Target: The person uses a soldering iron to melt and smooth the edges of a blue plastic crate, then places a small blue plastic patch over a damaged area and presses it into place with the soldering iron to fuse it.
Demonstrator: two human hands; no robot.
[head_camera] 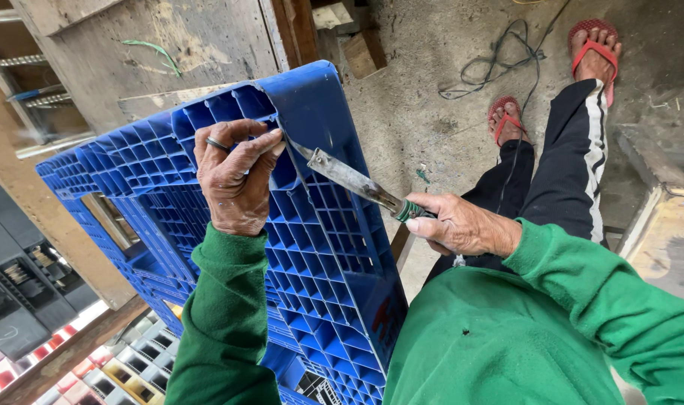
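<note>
The blue plastic crate [312, 247] stands tilted on edge against your lap, its gridded underside facing you and its top rim near a wooden board [132, 45]. Bare concrete floor [432, 97] lies open to its right. Your left hand [235, 180] curls closed over the rim beside the blade's tip, while your right hand [462, 225] clamps the knife [349, 180] by its green handle.

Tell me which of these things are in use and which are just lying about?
In use: blue crate, knife, left hand, right hand.
Lying about: cord and wood block on the floor, stacked crates.
</note>
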